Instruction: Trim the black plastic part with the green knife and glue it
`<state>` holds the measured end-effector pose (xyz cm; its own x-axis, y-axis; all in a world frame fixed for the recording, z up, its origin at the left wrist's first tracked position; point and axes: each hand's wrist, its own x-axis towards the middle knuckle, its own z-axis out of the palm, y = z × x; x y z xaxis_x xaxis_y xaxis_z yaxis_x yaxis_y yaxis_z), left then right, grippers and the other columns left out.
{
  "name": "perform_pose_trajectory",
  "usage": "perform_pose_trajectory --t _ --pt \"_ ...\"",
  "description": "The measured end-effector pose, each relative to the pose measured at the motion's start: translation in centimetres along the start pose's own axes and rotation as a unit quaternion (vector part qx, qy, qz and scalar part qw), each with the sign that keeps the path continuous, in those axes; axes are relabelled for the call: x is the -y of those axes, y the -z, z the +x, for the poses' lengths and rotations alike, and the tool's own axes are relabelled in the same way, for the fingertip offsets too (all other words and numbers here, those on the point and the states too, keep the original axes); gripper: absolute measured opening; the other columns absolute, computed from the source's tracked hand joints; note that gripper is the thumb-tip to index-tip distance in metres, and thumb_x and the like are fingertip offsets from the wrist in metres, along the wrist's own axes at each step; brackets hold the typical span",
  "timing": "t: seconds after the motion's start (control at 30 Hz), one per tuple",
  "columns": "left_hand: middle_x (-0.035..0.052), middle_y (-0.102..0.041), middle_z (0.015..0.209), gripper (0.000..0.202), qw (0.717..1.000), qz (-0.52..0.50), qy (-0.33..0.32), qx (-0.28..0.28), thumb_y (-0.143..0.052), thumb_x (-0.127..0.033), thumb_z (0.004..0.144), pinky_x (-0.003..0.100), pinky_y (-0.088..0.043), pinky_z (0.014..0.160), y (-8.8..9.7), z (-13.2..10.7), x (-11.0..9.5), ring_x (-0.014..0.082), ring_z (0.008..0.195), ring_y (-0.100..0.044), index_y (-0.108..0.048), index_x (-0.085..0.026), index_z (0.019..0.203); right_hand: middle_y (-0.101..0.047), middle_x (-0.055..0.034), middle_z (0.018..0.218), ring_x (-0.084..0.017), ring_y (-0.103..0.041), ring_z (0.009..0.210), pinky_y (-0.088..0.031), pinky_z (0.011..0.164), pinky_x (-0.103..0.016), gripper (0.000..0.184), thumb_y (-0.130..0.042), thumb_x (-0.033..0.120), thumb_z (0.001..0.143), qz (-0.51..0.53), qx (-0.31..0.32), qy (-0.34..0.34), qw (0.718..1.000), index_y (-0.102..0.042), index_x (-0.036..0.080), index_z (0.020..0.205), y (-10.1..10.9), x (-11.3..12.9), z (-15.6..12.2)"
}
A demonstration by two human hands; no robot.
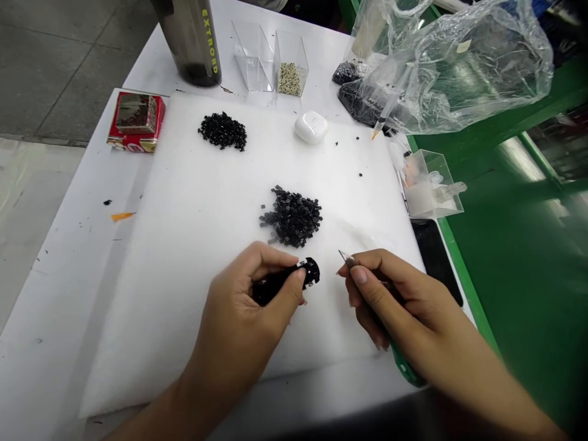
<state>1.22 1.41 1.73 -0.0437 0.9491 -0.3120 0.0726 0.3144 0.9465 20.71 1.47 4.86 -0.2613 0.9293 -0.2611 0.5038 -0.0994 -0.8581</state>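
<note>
My left hand [243, 312] is shut on a small black plastic moulded part [309, 271], most of it hidden by my fingers. My right hand [390, 294] grips a craft knife with a green handle [404, 367], its steel blade [346, 258] pointing left towards the black part, with a small gap between them. Both hands are over a white foam sheet [184, 245]. Above my hands lies a heap of small black square pieces [293, 217]. Farther back is a smaller heap of black bits [223, 130].
A white earbud case [311, 127] lies on the foam. Behind it stand clear acrylic boxes [252, 55], one with beige bits [290, 64]. A red tin [136, 121], a steel bottle [193, 37], a plastic bag [459, 67] and a syringe [386, 104] surround the sheet.
</note>
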Motion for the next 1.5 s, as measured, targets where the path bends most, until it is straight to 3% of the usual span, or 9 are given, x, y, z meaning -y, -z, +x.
perform_pose_trajectory --t 0.13,0.27,0.33,0.4,0.47,0.53,0.8,1.13,1.5 --pt "-0.0008 -0.071 0.067 0.018 0.997 -0.061 0.023 0.030 -0.073 -0.032 0.084 0.020 -0.053 0.052 0.1 -0.1 0.0 0.0138 0.057 -0.066 -0.057 -0.022 0.085 -0.056 0.0042 0.064 -0.008 -0.051 0.051 -0.043 0.043 -0.017 0.022 -0.049 0.039 0.102 0.031 0.012 -0.014 0.999 -0.063 0.023 0.096 0.0 -0.1 0.3" --pt "-0.0005 -0.073 0.078 0.020 0.991 -0.110 0.055 0.060 -0.070 -0.033 0.087 0.021 -0.053 0.058 0.5 0.4 0.1 0.0116 0.061 -0.063 -0.054 -0.024 0.095 -0.064 0.0018 0.081 -0.009 -0.059 0.066 -0.050 0.057 -0.018 0.021 -0.047 0.029 0.103 -0.033 -0.011 0.058 0.998 -0.066 0.025 0.112 -0.8 -0.5 0.5" --pt "-0.0006 -0.073 0.085 0.022 0.988 -0.129 0.057 0.071 -0.068 -0.032 0.089 0.021 -0.052 0.059 0.8 0.6 0.1 0.0107 0.064 -0.061 -0.056 -0.026 0.106 -0.066 -0.0006 0.091 -0.011 -0.062 0.079 -0.053 0.070 -0.021 0.024 -0.050 0.023 0.102 -0.093 -0.046 0.108 0.989 -0.064 0.025 0.120 -1.2 -0.6 0.6" --pt "0.0001 -0.073 0.088 0.021 0.986 -0.137 0.051 0.075 -0.065 -0.031 0.092 0.020 -0.051 0.056 0.8 0.7 0.1 0.0105 0.066 -0.060 -0.059 -0.027 0.111 -0.064 -0.0037 0.100 -0.011 -0.062 0.084 -0.052 0.074 -0.022 0.028 -0.054 0.020 0.100 -0.149 -0.095 0.161 0.971 -0.063 0.022 0.127 -1.4 -0.6 0.6" --pt "-0.0002 -0.071 0.083 0.016 0.987 -0.136 0.047 0.078 -0.064 -0.032 0.093 0.018 -0.049 0.054 0.8 0.7 0.1 0.0099 0.065 -0.059 -0.065 -0.025 0.107 -0.061 -0.0048 0.100 -0.010 -0.061 0.077 -0.050 0.066 -0.021 0.034 -0.058 0.020 0.098 -0.191 -0.115 0.201 0.954 -0.060 0.020 0.132 -1.6 -0.6 0.7" --pt "-0.0011 -0.069 0.077 0.018 0.988 -0.125 0.050 0.081 -0.066 -0.034 0.091 0.017 -0.048 0.053 0.8 0.7 0.1 0.0096 0.065 -0.059 -0.068 -0.024 0.106 -0.061 -0.0040 0.097 -0.009 -0.058 0.069 -0.048 0.060 -0.023 0.037 -0.059 0.024 0.098 -0.230 -0.096 0.217 0.944 -0.059 0.020 0.135 -1.6 -0.5 1.1" --pt "-0.0016 -0.071 0.075 0.022 0.988 -0.132 0.051 0.061 -0.071 -0.035 0.088 0.018 -0.054 0.065 0.8 0.6 0.2 0.0103 0.069 -0.062 -0.075 -0.025 0.107 -0.060 -0.0030 0.089 -0.010 -0.056 0.066 -0.048 0.060 -0.026 0.037 -0.056 0.026 0.100 -0.273 -0.082 0.232 0.930 -0.058 0.016 0.136 -1.6 -0.9 2.6" --pt "-0.0031 -0.067 0.069 0.026 0.991 -0.104 0.046 0.064 -0.070 -0.037 0.088 0.020 -0.050 0.062 0.8 0.6 0.2 0.0109 0.069 -0.060 -0.074 -0.029 0.112 -0.063 -0.0031 0.089 -0.009 -0.057 0.065 -0.049 0.059 -0.023 0.036 -0.056 0.026 0.100 -0.327 -0.111 0.269 0.899 -0.059 0.016 0.134 -2.1 -1.4 2.4" --pt "-0.0025 -0.069 0.075 0.024 0.996 -0.058 0.033 0.055 -0.069 -0.039 0.088 0.026 -0.050 0.066 1.0 0.6 0.4 0.0132 0.071 -0.060 -0.074 -0.033 0.111 -0.062 0.0003 0.082 -0.007 -0.053 0.060 -0.037 0.049 -0.025 0.032 -0.059 0.028 0.099 -0.416 -0.143 0.286 0.851 -0.064 0.019 0.129 -2.1 -1.2 2.3"
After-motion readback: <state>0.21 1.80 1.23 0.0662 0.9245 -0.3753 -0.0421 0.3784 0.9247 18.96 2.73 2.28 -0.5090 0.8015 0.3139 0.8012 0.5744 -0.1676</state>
